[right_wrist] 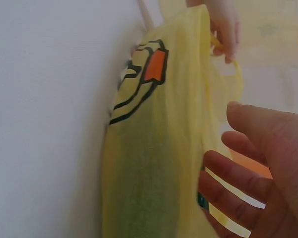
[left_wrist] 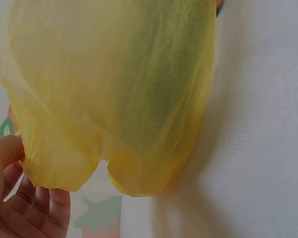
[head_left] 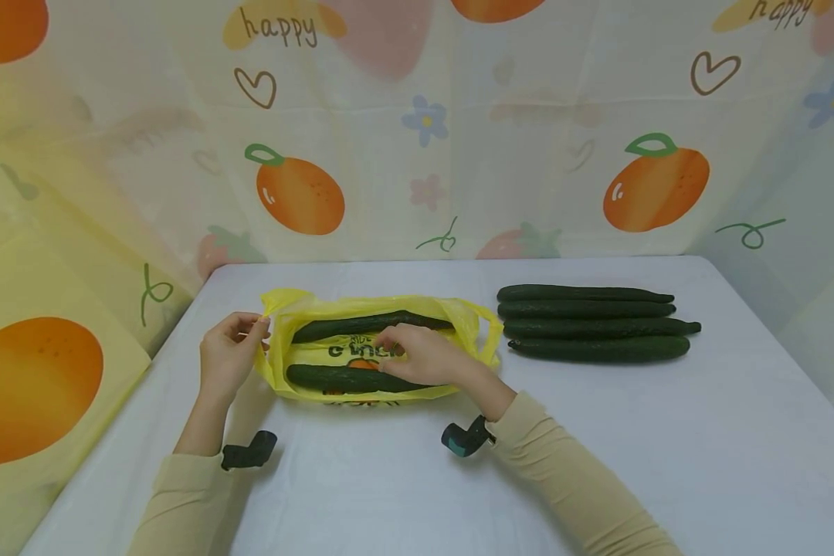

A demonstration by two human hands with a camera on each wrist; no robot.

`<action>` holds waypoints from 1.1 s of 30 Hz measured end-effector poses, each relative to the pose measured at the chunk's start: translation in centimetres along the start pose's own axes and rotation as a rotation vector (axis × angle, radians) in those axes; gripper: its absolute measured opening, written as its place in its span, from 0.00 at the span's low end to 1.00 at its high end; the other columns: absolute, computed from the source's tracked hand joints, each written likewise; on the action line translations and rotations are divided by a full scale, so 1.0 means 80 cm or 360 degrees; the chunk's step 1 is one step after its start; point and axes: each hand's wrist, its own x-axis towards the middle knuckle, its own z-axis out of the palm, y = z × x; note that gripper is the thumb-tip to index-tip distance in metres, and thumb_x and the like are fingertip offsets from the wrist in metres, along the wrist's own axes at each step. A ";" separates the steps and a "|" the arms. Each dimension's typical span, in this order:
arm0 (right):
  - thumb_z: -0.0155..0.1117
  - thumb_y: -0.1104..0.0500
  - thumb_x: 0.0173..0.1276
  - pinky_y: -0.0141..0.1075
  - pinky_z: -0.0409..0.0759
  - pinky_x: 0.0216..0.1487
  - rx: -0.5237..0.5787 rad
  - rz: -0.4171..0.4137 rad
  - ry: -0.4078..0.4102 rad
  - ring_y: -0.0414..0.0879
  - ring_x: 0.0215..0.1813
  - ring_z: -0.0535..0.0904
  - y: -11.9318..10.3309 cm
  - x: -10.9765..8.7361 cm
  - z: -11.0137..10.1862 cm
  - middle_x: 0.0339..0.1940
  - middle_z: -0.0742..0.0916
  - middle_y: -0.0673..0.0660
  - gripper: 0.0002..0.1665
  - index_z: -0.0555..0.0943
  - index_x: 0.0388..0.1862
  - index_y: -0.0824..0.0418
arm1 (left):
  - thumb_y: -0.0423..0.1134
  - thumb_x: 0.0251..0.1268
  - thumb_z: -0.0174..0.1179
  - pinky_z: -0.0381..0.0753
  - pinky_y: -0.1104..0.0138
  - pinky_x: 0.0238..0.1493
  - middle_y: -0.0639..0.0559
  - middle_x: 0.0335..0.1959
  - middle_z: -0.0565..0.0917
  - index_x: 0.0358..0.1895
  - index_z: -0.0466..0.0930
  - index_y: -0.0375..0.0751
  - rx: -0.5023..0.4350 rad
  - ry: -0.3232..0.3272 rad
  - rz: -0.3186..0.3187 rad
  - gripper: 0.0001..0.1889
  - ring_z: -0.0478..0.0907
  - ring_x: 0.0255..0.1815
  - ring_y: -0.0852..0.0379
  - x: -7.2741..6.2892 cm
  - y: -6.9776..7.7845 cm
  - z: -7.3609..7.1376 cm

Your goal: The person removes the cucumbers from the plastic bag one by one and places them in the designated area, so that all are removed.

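Observation:
A yellow plastic bag (head_left: 382,301) with printed lettering lies with its mouth spread, facing up. Inside it are two dark green cucumbers, a back cucumber (head_left: 371,324) and a front cucumber (head_left: 347,378). My left hand (head_left: 229,351) pinches the bag's left edge between thumb and fingers; in the left wrist view the film (left_wrist: 54,163) runs into that grip. My right hand (head_left: 427,355) hovers over the bag's mouth, overlapping the front cucumber. In the right wrist view, its fingers (right_wrist: 238,183) are loosely bent and apart from the thumb, holding nothing.
Several more cucumbers (head_left: 598,328) lie side by side on the white table (head_left: 417,479), right of the bag. A patterned cloth (head_left: 514,177) hangs behind and at the sides. Dark wrist cameras (head_left: 250,450) sit on both sleeves.

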 end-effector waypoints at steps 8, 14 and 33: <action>0.59 0.52 0.66 0.34 0.77 0.45 -0.0092 -0.0028 -0.0054 0.45 0.45 0.79 0.002 0.006 0.014 0.49 0.82 0.56 0.21 0.75 0.55 0.60 | 0.43 0.61 0.59 0.77 0.77 0.21 0.64 0.20 0.78 0.38 0.79 0.34 -0.0015 0.0011 -0.0001 0.13 0.77 0.18 0.67 -0.001 0.000 -0.001; 0.59 0.52 0.66 0.32 0.77 0.46 -0.0121 -0.0005 -0.0087 0.43 0.46 0.80 0.000 0.009 0.023 0.48 0.83 0.53 0.21 0.75 0.55 0.59 | 0.43 0.61 0.59 0.76 0.78 0.20 0.63 0.20 0.79 0.38 0.80 0.35 0.0006 0.0021 -0.0007 0.12 0.77 0.19 0.67 -0.002 -0.001 -0.001; 0.60 0.48 0.65 0.36 0.74 0.56 -0.0284 0.0158 -0.0248 0.46 0.58 0.74 -0.007 0.015 0.037 0.57 0.78 0.52 0.25 0.74 0.58 0.55 | 0.44 0.62 0.59 0.77 0.77 0.22 0.65 0.20 0.78 0.39 0.79 0.35 0.0000 -0.0009 -0.0023 0.14 0.78 0.20 0.65 -0.003 -0.003 0.000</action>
